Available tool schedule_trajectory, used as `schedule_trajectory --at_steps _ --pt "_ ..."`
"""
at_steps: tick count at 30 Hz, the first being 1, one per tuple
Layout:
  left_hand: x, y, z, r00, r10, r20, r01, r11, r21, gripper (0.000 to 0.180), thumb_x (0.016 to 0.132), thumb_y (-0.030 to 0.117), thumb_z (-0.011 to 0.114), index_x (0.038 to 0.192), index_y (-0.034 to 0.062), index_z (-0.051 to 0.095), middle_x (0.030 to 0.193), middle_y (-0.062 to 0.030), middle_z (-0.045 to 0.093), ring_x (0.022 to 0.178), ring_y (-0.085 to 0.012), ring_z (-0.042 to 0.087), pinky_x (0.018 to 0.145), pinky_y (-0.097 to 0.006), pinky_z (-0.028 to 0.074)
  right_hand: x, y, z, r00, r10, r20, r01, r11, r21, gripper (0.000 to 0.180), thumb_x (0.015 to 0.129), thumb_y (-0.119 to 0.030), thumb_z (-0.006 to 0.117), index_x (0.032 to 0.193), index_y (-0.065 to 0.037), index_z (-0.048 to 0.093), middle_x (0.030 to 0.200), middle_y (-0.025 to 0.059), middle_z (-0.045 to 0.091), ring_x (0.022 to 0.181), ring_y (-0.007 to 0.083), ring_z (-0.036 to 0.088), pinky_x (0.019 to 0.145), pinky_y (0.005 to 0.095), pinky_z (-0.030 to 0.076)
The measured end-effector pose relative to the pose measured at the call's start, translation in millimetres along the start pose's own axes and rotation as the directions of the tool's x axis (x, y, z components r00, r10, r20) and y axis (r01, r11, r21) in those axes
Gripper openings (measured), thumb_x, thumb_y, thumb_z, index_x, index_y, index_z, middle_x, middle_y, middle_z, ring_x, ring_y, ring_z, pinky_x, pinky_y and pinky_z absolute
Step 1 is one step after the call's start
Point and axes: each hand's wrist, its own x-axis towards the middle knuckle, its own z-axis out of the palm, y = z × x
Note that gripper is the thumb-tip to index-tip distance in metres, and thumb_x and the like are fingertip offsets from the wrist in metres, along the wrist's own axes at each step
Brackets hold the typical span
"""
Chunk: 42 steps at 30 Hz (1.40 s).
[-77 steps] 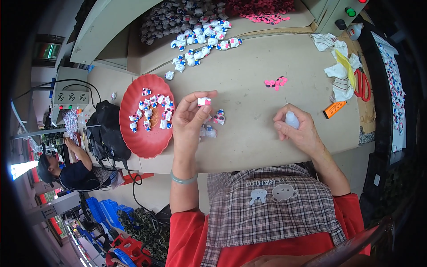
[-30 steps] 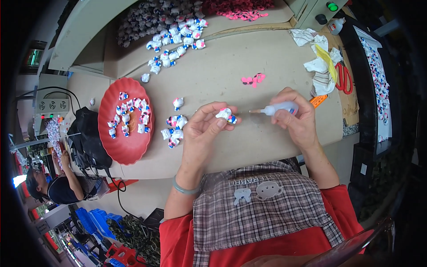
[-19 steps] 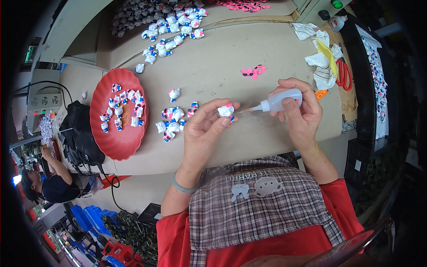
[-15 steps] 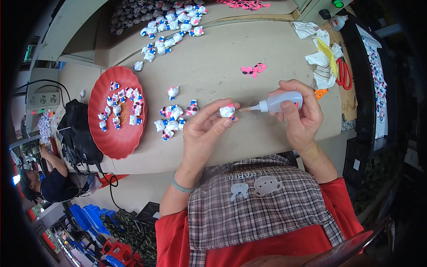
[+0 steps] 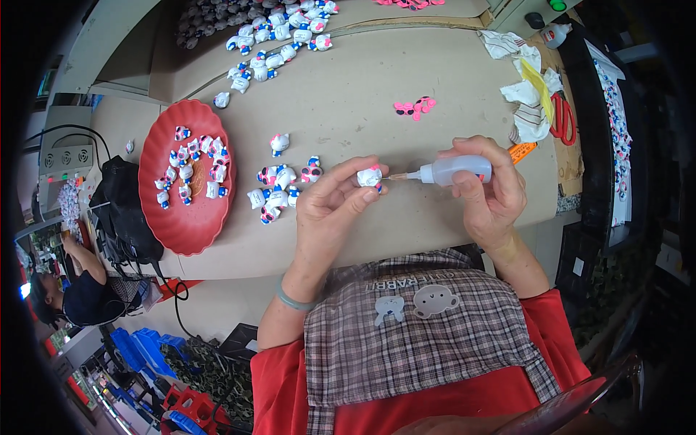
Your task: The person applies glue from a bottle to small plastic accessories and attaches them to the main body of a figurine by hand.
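Between the thumb and fingers of my left hand is a small white cat figurine with pink and blue parts. My right hand grips a translucent squeeze bottle lying sideways, its thin needle tip pointing left at the figurine. The tip seems to touch or nearly touch the figurine's edge. Left of my left hand, several figurines lie in a cluster, some wearing pink glasses. A single white figurine stands just beyond them. Farther off lies a small pile of pink glasses pieces.
A red scalloped tray with several figurines stands at the left. More figurines lie at the back. At the right are crumpled cloths, red scissors and a dark tray rack. Another person sits at far left.
The figurine in my left hand has turned slightly, and the bottle has shifted a little left, its tip still at the figurine. The whole view has moved slightly.
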Motion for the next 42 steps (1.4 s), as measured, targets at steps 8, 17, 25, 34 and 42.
schedule_trajectory --at_steps 8,17,25,34,42 --pt "2.6 -4.4 0.6 1.0 -0.004 -0.006 0.004 1.0 -0.01 0.037 0.085 -0.002 0.061 0.122 -0.0045 0.053 0.112 -0.0171 0.062 0.097 -0.0191 0.062 0.085 -0.03 0.052 0.2 0.1 3.4 1.0 0.01 0.025 -0.01 1.0 -0.009 0.028 0.086 -0.017 0.066 0.105 0.003 0.057 0.085 0.0134 0.065 0.073 0.0198 0.067 0.06 0.0264 0.051" --pt "3.0 -7.8 -0.8 1.0 -0.009 0.024 0.01 0.999 -0.04 0.036 0.086 0.001 0.061 0.121 -0.0054 0.053 0.111 -0.0188 0.062 0.1 -0.0217 0.062 0.086 -0.032 0.053 -1.8 3.8 5.0 0.999 -0.032 -0.023 0.032 0.999 -0.006 0.03 0.085 -0.017 0.067 0.106 0.003 0.058 0.085 0.0129 0.065 0.074 0.0187 0.065 0.062 0.0258 0.05" --pt "3.5 -10.2 -4.1 0.999 -0.019 0.035 0.021 0.999 -0.049 0.038 0.087 0.002 0.061 0.123 -0.004 0.052 0.113 -0.0189 0.062 0.097 -0.0206 0.063 0.085 -0.032 0.053 -2.5 3.9 2.9 1.0 -0.016 -0.018 0.016 1.0 -0.015 0.031 0.086 -0.019 0.066 0.106 0.003 0.058 0.083 0.0127 0.065 0.073 0.0182 0.065 0.06 0.0251 0.049" --pt "4.5 -8.1 -0.5 0.999 -0.026 0.034 0.027 0.998 -0.056 0.036 0.087 -0.004 0.057 0.122 -0.0035 0.052 0.115 -0.0187 0.061 0.097 -0.0192 0.063 0.086 -0.03 0.052 -4.0 6.6 1.2 0.999 -0.001 -0.034 0.002 1.0 0.025 0.03 0.086 -0.017 0.066 0.106 0.003 0.057 0.084 0.0128 0.065 0.075 0.0187 0.067 0.061 0.0249 0.05" --pt "4.5 -6.9 -0.4 0.997 -0.023 0.077 0.03 0.996 -0.08 0.034 0.088 -0.005 0.054 0.122 -0.0033 0.052 0.116 -0.0189 0.061 0.098 -0.0193 0.062 0.085 -0.031 0.052 -4.2 7.6 1.5 0.999 0.013 -0.029 -0.012 1.0 0.025 0.029 0.086 -0.016 0.066 0.105 0.003 0.058 0.086 0.0132 0.065 0.075 0.0187 0.067 0.061 0.0253 0.05"
